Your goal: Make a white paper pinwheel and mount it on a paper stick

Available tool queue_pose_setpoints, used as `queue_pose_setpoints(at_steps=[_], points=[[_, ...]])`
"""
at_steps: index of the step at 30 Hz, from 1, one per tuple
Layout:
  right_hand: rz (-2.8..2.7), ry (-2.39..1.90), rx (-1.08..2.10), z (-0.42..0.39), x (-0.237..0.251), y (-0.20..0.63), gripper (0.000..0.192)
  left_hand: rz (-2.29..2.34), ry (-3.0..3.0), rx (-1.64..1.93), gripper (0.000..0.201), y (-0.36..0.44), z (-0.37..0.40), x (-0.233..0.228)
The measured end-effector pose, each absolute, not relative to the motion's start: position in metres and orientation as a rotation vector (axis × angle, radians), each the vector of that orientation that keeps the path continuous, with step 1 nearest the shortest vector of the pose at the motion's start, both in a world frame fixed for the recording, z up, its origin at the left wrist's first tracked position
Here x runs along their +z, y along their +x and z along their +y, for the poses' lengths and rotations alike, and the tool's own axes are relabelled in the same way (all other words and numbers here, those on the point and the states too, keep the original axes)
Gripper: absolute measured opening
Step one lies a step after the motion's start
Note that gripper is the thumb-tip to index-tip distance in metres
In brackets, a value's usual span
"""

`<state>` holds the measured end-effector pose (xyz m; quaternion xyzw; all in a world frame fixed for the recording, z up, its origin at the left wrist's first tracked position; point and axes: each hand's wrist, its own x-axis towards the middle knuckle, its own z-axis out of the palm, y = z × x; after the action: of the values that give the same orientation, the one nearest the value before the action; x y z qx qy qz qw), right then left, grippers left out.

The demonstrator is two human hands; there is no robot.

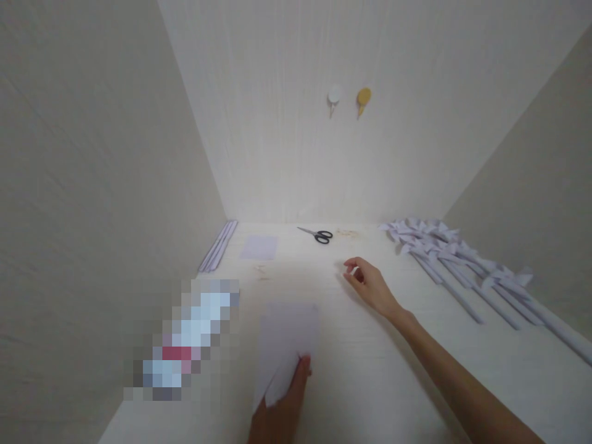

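Your left hand pinched a white rectangular paper sheet; your right hand hovered loosely open near black-handled steel scissors on the pale desk.

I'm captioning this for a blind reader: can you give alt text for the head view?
A left hand holds a pale paper sheet on a white table, while the right hand reaches, empty, toward scissors. Rolled paper sticks lie on the right.

Soft, even, slightly dim light with faint shadows; picture mildly blurred, walls bowed at the edges, one patch pixelated.
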<state>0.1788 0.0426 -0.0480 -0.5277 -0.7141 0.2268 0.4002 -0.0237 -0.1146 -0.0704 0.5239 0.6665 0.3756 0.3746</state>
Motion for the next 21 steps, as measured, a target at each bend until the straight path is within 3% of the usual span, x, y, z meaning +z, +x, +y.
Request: queue_pose_setpoints(at_steps=[1, 4, 9, 14, 21], points=[[-1.734, -1.315, 0.667, 0.032, -0.045, 0.176, 0.014, 1.674, 1.270, 0.950, 0.017, -0.021, -0.102, -0.063], [-1.443, -1.185, 1.006, 0.011, -0.040, 0.161, 0.018, 1.549, 1.227, 1.014, 0.031, -0.006, -0.063, -0.046], [-1.154, -0.950, 1.375, 0.001, -0.060, 0.137, 0.027, 1.148, 1.005, 1.218, 0.019, 0.023, -0.019, -0.048], [-1.143, -0.970, 1.382, 0.001, -0.082, 0.133, 0.028, 1.167, 0.975, 1.223, 0.016, 0.028, -0.010, -0.059], [-1.241, -1.027, 1.291, -0.008, -0.069, 0.134, 0.029, 1.198, 1.063, 1.200, 0.020, 0.023, -0.017, -0.056]])
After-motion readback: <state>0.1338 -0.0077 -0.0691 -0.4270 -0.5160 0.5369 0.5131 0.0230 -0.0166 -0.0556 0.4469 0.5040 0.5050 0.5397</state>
